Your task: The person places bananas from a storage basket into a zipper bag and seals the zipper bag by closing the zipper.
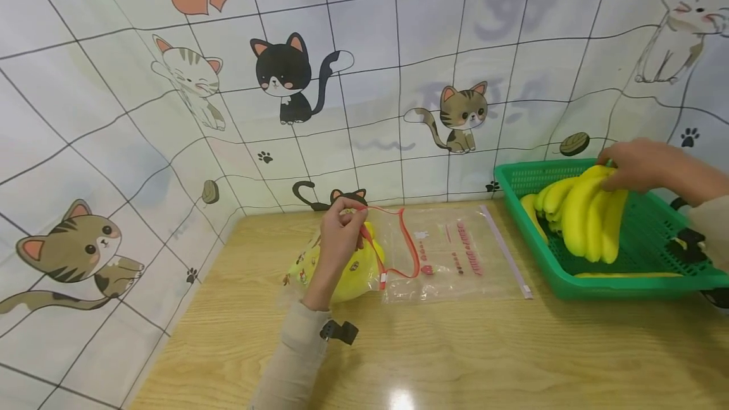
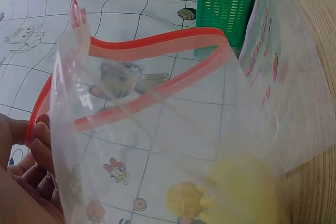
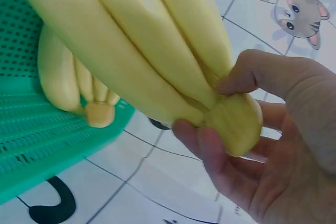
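In the head view, my left hand [image 1: 340, 233] pinches the red rim of a clear zip bag [image 1: 310, 264] printed with small cartoon figures. The left wrist view shows the bag's mouth [image 2: 157, 38] spread apart, with a blurred yellow thing [image 2: 244, 190] inside. At the right, my right hand [image 1: 643, 164] grips a bunch of yellow bananas [image 1: 586, 220] by its stem end, its fruit hanging over a green basket [image 1: 529, 245]. Thumb and fingers wrap that stem in the right wrist view. Another banana bunch [image 3: 58, 72] lies in the basket.
A second clear zip bag [image 1: 450, 258], with a lilac zip and pink print, lies flat on the wooden table [image 1: 455, 347] between the first bag and the basket. A cat-patterned sheet [image 1: 376, 100] hangs behind. One more yellow piece [image 1: 626, 275] lies along the basket's near side.
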`<state>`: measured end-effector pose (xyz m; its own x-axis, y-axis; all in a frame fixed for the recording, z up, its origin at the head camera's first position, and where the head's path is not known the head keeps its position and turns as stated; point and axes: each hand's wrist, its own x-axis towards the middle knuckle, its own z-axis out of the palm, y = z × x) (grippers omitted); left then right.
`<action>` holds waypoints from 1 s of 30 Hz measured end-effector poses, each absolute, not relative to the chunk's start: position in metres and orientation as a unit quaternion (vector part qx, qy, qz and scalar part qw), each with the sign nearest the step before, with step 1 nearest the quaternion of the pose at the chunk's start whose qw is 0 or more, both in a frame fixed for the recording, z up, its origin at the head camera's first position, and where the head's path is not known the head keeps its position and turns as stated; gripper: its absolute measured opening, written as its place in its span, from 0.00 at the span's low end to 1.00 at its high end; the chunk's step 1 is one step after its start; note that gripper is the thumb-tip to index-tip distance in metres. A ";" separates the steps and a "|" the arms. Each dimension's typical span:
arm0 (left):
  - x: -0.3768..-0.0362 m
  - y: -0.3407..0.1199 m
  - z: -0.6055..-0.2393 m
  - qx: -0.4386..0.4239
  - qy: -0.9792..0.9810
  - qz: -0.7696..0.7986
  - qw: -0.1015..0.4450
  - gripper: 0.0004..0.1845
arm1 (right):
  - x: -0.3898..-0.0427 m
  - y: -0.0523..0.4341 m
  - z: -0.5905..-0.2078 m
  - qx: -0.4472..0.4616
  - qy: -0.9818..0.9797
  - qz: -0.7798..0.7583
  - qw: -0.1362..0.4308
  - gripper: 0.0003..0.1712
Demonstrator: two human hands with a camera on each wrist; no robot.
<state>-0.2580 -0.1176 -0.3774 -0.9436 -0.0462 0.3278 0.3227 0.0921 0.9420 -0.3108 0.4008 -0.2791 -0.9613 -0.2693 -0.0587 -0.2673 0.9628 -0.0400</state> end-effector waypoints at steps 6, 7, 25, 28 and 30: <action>-0.257 -0.119 -0.379 -0.103 -0.724 -0.666 0.146 0.03 | -0.315 0.384 -0.263 -0.150 0.988 0.014 -0.028 0.27; -0.257 -0.120 -0.379 -0.103 -0.723 -0.668 0.146 0.04 | -0.315 0.380 -0.260 -0.151 0.988 0.013 -0.033 0.28; -0.239 -0.117 -0.355 -0.100 -0.717 -0.677 0.129 0.05 | -0.295 0.272 -0.232 -0.204 0.972 -0.035 -0.114 0.28; -0.239 -0.116 -0.354 -0.101 -0.718 -0.676 0.133 0.04 | -0.291 0.253 -0.231 -0.217 0.965 -0.048 -0.137 0.27; -0.240 -0.116 -0.353 -0.101 -0.718 -0.675 0.135 0.04 | -0.288 0.242 -0.231 -0.226 0.961 -0.055 -0.147 0.27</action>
<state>-0.2396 -0.1164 -0.3534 -0.9435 -0.0372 0.3293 0.3263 0.0677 0.9428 -0.2878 0.2418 -0.2312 -0.8548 -0.4177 0.3081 -0.4501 0.8921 -0.0394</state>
